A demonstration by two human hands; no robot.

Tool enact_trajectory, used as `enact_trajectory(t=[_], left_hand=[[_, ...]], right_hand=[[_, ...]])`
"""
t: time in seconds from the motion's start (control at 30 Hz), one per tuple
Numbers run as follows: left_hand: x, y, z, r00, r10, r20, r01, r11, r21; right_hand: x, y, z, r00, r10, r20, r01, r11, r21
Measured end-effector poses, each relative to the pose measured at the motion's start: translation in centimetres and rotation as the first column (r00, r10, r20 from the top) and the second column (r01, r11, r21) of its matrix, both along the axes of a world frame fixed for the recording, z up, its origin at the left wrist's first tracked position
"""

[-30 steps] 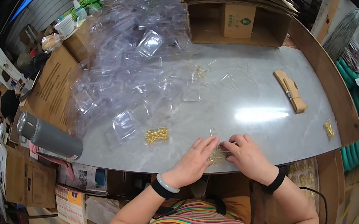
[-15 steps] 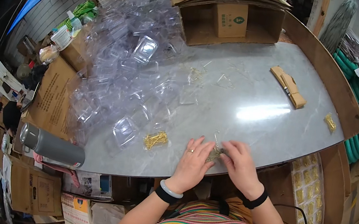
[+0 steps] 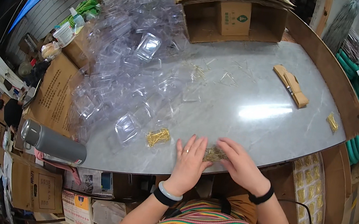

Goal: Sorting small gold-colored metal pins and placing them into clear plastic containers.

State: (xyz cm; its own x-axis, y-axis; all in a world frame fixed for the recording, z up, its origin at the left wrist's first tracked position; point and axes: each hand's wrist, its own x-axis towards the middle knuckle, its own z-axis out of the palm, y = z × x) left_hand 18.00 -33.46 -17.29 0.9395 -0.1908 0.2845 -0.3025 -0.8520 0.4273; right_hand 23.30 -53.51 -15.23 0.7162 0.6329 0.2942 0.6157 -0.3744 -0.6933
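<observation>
Hands gathering gold pins at the worktop's near edge.
I see both hands drawn closer together than a moment ago: left hand point(image 3: 190, 158) flat and released on the worktop point(image 3: 254, 99), right hand point(image 3: 238, 160) apparently pinching the small pin cluster point(image 3: 214, 154); another pin bundle point(image 3: 158, 137) lies just left.

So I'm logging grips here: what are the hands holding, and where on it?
Both hands, left hand and right hand, press a small bundle of gold pins between their fingertips on the table; exact grip unclear.

Left hand point(image 3: 190, 158) and right hand point(image 3: 237, 162) now closer together, closing over gold pins point(image 3: 214, 154)
</observation>
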Motion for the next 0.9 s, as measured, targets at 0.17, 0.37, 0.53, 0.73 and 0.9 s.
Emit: enact_trajectory(t=[0.17, 0.37, 0.53, 0.73, 0.9], left_hand=[[-0.4, -1.1, -1.8, 0.996, -0.042, 0.081, 0.045, 0.998, -0.035], [-0.3, -0.4, -1.3, 0.997, -0.051, 0.055, 0.066, 0.946, -0.317], [-0.6, 1.2, 0.0, 0.994, -0.114, -0.003, 0.100, 0.887, -0.450], [-2.0, 2.1, 1.7, 0.994, 0.107, -0.022, -0.109, 0.981, -0.159], [-1.3, 1.6, 1.7, 0.998, 0.032, -0.053, -0.045, 0.963, -0.266]], right_hand=[[-4.2, 3.1, -1.1, 0.974, -0.209, 0.088, 0.210, 0.978, -0.004], [-2.4, 3.2, -0.6, 0.990, -0.105, 0.098, 0.104, 0.995, 0.008], [0.1, 2.1, -0.7, 0.959, 0.088, 0.268, -0.040, 0.983, -0.177], [-0.5, 2.2, -1.1, 0.966, -0.023, 0.256, 0.055, 0.991, -0.121], [-1.1, 3.1, -0.9, 0.946, -0.041, 0.322, 0.069, 0.995, -0.077]])
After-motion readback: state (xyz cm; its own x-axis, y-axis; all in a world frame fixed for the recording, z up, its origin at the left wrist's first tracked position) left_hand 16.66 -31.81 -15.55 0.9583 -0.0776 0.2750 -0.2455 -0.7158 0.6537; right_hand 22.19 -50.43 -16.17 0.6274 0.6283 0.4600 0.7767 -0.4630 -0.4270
